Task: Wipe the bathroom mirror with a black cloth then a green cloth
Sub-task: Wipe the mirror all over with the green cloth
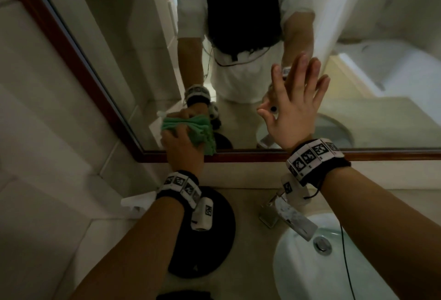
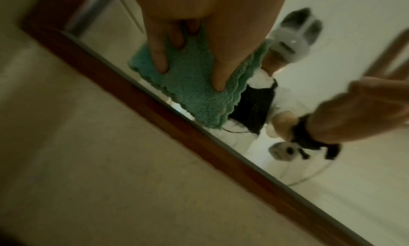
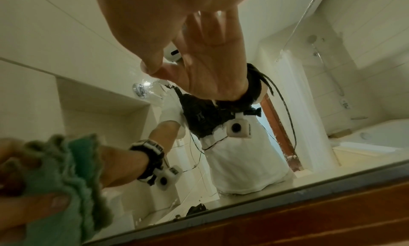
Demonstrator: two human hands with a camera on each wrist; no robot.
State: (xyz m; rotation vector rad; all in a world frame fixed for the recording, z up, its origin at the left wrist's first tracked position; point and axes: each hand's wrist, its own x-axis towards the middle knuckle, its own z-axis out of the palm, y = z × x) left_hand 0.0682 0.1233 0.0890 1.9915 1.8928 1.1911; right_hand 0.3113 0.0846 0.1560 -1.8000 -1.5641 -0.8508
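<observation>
The wood-framed mirror (image 1: pixel 124 44) fills the upper half of the head view. My left hand (image 1: pixel 181 147) presses a folded green cloth (image 1: pixel 202 138) flat against the glass in its lower left corner, just above the bottom frame. In the left wrist view the fingers (image 2: pixel 159 57) lie straight on the green cloth (image 2: pixel 192 89). My right hand (image 1: pixel 298 94) lies flat on the glass to the right, fingers spread, holding nothing. The right wrist view shows that right hand (image 3: pixel 177 40) meeting its reflection, with the green cloth (image 3: pixel 73 171) at lower left. A dark cloth-like thing (image 1: pixel 183 296) barely shows at the bottom edge.
Below the mirror runs a beige counter (image 1: pixel 250 194) with a round black object (image 1: pixel 212 240) under my left wrist. A chrome faucet (image 1: pixel 288 218) and white basin (image 1: pixel 310 266) sit under my right wrist. White tissue (image 1: pixel 136 202) lies by the tiled left wall.
</observation>
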